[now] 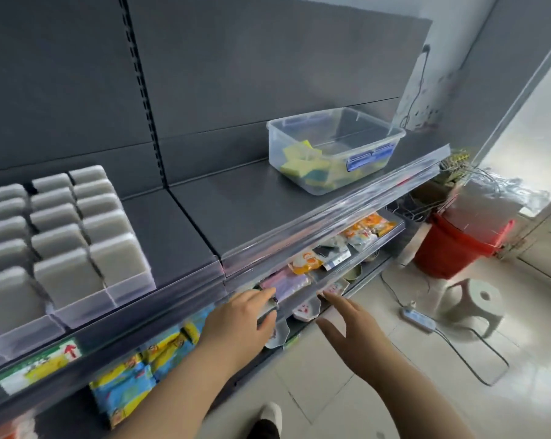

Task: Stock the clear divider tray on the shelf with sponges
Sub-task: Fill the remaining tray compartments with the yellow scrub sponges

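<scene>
The clear divider tray (pixel 126 292) stands on the left of the grey shelf (pixel 242 198), its lanes filled with upright grey sponges (pixel 112 258). My left hand (pixel 236 321) is below the shelf's front edge, fingers curled on a small grey sponge (pixel 267 312) that is mostly hidden and blurred. My right hand (pixel 347 324) hovers beside it with fingers spread and nothing in it. A clear lidless box (pixel 277 147) on the right of the shelf holds yellow and green sponges (pixel 302 161).
Below the shelf are lower shelves with packaged goods (pixel 312 264) and small dishes (pixel 302 312). A red bucket (pixel 451 248), a white stool (pixel 477 299) and a power strip (pixel 420 318) with its cable are on the tiled floor at right.
</scene>
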Demonstrator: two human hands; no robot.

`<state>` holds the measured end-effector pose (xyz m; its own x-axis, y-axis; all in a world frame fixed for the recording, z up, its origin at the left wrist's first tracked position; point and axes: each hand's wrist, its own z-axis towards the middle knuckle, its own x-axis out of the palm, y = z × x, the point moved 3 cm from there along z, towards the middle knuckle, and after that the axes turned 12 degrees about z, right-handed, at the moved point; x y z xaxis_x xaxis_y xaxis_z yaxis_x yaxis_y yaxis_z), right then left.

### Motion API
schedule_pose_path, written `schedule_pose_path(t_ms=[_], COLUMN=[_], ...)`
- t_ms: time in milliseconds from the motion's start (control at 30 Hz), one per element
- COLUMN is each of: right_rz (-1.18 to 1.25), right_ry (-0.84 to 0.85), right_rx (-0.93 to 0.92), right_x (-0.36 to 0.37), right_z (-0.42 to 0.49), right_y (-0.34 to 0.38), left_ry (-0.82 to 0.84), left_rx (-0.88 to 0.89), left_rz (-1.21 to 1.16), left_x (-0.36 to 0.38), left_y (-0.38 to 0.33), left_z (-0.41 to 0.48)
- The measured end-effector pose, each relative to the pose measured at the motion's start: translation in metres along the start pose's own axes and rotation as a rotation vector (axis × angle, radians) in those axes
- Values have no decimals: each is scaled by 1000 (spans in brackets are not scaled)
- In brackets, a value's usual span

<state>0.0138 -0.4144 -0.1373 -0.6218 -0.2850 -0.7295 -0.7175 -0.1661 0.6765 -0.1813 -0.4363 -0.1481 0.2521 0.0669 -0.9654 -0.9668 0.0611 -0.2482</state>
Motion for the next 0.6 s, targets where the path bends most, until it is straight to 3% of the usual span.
schedule_pose_path(t_ms=[167,400,600], right_rz=[2,30,134], right_ry=[-56,-210,-318], right_rx=[-10,-29,-73], right_x=[-44,-135,-164], right_z=[69,168,219], right_y=[-18,-26,-49], left_ry=[-62,-310,-418], left_rx=[68,175,192], left_rz=[-16,-77,-107], left_x=[4,-42,-45], left_y=[-23,-43,-45], left_z=[92,233,299])
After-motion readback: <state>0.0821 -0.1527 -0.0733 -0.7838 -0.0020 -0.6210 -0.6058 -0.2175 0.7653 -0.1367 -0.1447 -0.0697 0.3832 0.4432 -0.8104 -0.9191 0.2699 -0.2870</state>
